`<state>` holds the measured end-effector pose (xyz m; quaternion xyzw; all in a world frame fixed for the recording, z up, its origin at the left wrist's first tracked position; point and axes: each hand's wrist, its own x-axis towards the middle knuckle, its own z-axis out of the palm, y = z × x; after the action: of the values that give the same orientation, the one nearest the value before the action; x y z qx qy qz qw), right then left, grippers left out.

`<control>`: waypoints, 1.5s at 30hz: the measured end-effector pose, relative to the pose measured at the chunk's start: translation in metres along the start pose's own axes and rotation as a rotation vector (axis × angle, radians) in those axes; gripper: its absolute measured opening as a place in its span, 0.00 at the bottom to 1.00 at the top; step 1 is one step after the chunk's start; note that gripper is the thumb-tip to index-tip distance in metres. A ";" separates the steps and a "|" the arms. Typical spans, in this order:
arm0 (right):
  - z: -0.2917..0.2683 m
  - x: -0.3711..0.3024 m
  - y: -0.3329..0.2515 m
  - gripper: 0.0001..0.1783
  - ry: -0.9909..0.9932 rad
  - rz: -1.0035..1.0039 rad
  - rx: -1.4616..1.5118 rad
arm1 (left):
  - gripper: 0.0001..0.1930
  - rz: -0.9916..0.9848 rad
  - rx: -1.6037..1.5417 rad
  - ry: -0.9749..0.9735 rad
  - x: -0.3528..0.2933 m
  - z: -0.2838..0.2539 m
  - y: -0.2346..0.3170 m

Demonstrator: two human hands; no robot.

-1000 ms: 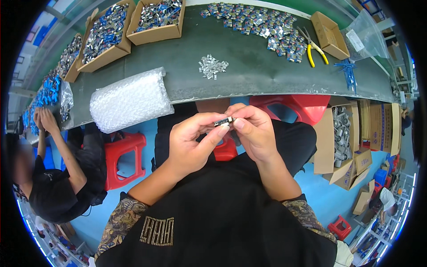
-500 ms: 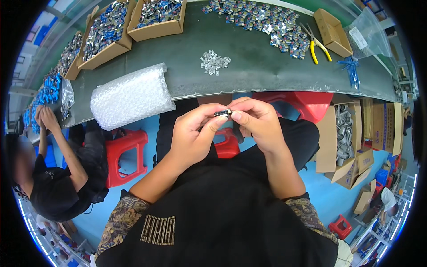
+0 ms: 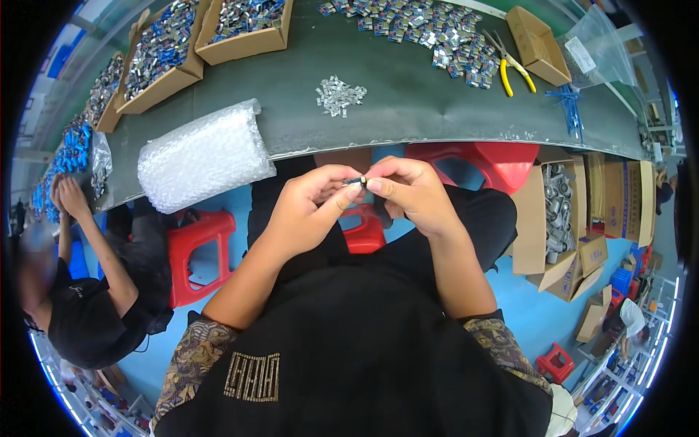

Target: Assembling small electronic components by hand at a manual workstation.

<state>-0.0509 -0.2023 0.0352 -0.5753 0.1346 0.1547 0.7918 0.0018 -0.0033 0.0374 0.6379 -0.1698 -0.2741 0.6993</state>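
Observation:
My left hand (image 3: 309, 204) is closed in a pinch on a small dark electronic part (image 3: 353, 181), held in front of my body just off the table's near edge. The fingertips of my right hand (image 3: 415, 197) pinch the right end of that part, where a small pale bit shows. Fingers cover much of it, so its exact kind cannot be made out. Beyond my hands, on the table, lies a loose pile of small clear-white pieces (image 3: 340, 96).
A bubble-wrap roll (image 3: 207, 156) overhangs the dark table's (image 3: 408, 109) edge. Yellow-handled pliers (image 3: 511, 69) lie beside many small blue-silver modules (image 3: 429, 29) and a cardboard tray (image 3: 537, 45). Filled boxes (image 3: 164, 58) stand far left. A co-worker (image 3: 91, 291) sits at left.
Both hands, still together on the part, appear slightly further left, and the part looks turned a little. The whole scene has shifted slightly left and up in view.

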 end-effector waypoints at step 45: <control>0.038 0.030 0.040 0.13 0.042 -0.160 -0.098 | 0.12 -0.300 -0.241 0.089 0.005 -0.026 -0.027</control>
<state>-0.0375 -0.1518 0.0003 -0.6254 0.0971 0.0853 0.7696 0.0165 0.0141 0.0071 0.5793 -0.0078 -0.3652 0.7286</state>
